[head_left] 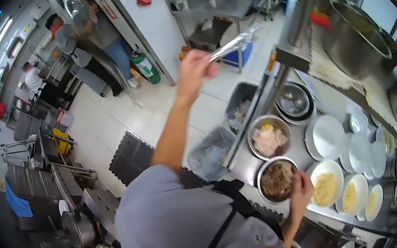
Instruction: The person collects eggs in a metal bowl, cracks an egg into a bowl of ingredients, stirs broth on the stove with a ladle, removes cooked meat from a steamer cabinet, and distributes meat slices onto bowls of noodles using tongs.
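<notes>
My left hand (195, 72) is raised over the floor, its fingers closed around one end of shiny metal tongs (236, 44) that point up and right. At the counter's near edge, my right hand (302, 190) grips the rim of a metal bowl (262, 193) with brown shredded food (278, 178) inside. Just beyond it sits another metal bowl (253, 144) with pale pink food (270, 140). White bowls with yellow shredded food (325, 188) stand right of my right hand.
Stacked white bowls (325, 137) and nested metal bowls (294, 100) share the counter. Large pots (355, 45) stand on the shelf above. Lined bins (210, 154) are beside the counter. Two people (75, 45) stand at the upper left, another person (33, 77) farther back.
</notes>
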### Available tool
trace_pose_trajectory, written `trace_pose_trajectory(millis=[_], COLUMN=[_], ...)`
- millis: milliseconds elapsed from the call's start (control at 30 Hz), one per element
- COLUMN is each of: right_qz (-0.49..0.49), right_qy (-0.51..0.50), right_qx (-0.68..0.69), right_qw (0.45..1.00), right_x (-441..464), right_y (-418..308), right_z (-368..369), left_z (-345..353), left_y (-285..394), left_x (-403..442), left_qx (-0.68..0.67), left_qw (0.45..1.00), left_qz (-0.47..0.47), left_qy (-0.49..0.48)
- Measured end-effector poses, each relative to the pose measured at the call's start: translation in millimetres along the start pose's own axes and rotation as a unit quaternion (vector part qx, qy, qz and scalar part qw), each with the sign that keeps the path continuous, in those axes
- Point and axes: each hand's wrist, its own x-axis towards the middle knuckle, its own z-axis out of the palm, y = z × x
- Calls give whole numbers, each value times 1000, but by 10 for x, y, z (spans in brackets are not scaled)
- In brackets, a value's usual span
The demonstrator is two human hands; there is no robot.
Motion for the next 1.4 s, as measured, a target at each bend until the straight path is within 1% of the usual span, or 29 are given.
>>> trace_pose_trajectory(millis=[33,67,100,133,167,200,233,267,333,367,400,433,467,500,533,567,600,633,667,700,733,833,933,1000,1067,1133,1200,1300,1400], right_qz=[-10,-85,-149,-123,-67,-88,-102,-134,32,50,70,129,144,147,164,171,164,184,199,217,129,169,165,95,87,-127,-106,-128,-148], right_qy=[-31,-86,-141,-218,-277,-324,-334,-316,-330,-310,-289,-265,-222,-194,-188,-168,-173,-185,-163,-152,-145,-172,-232,-292,-305,-281,-296,-336,-379], right_qx=[17,9,17,-10,50,74,116,160,272,235,197,242,286,296,297,218,132,98,53,3,-102,-80,-117,-199,-253,-364,-398,-437,-468], right_qw=[999,993,979,968,957,939,930,925,903,920,934,924,921,924,922,946,962,960,965,964,976,967,951,931,914,879,862,824,785], right_x=[10,32,44,-7,-93,-124,-204,-287,-461,-518,-573,-634,-670,-637,-610,-570,-516,-468,-455,-417,-382,-372,-335,-274,-160,-17,165,468,675], right_y=[-76,-154,-212,-319,-320,-308,-275,-106,-33,127,205,235,256,380,435,423,501,457,441,540,685,428,331,223,220,342,319,221,64], right_z=[80,174,270,288,357,378,332,339,90,-42,-211,-468,-649,-847,-1108,-1390,-1671,-1949,-2165,-2391,-2570,-2787,-2551,-2246,-1921,-1660,-1463,-1316,-1361], left_z=[-118,-134,-163,-26,121,365,586,809,1236,1348,1496,1640,1751,1818,1811,1783,1702,1534,1394,1283,1285,1254,1298,1339,1325,1309,1256,1200,1205], left_y=[34,83,33,32,-7,-26,-86,-182,-350,-462,-509,-488,-429,-444,-447,-464,-592,-802,-1000,-1165,-1250,-1487,-1405,-1382,-1353,-1362,-1387,-1372,-1374], left_x=[-457,-888,-1279,-1673,-2022,-2361,-2716,-2903,-3346,-3557,-3715,-3836,-3915,-3985,-4002,-4002,-3954,-3899,-3843,-3781,-3748,-3666,-3636,-3719,-3674,-3691,-3639,-3555,-3548], left_qx=[-27,-41,-39,-64,-89,-112,-107,-102,-1,23,6,4,-1,0,106,209,192,272,274,229,227,171,135,120,102,97,106,115,82], left_qw=[999,998,997,994,988,981,972,969,958,961,955,944,932,933,943,940,951,942,944,946,947,951,955,954,956,957,956,952,954], left_qz=[-24,-44,-66,-77,-117,-144,-189,-195,-253,-221,-235,-249,-262,-265,-247,-228,-237,-195,-186,-225,-225,-254,-256,-268,-269,-271,-274,-283,-289], left_qy=[6,14,-14,-36,-48,-60,-90,-114,-136,-164,-183,-217,-251,-244,-193,-145,-47,-17,8,31,31,35,62,63,60,30,20,-15,-7])
